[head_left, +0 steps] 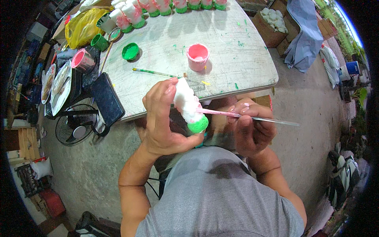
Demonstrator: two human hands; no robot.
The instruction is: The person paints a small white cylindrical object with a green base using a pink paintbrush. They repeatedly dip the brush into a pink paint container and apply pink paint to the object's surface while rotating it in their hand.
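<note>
My left hand (160, 118) grips a white, bumpy figurine (184, 100) by its two ends, thumb at the green-painted end and fingers at the plain white end. In my right hand (254, 126) is a slim paintbrush (215, 112), pinched between thumb and fingers. Its pink-coated tip touches the figurine just above the green part, where a little pink shows. Pink paint also marks my right fingers. Beyond the hands, a tub of pink paint (197, 57) stands on the table, and a second brush (156, 72) with a green-smeared handle lies to its left.
The worn white table (237, 51) has a rounded right corner. At its far edge stand several pink, white and green figurines (164, 6). Green paint sits in a small lid (130, 51). A dark phone (107, 98) rests at the left edge, above a fan (77, 124).
</note>
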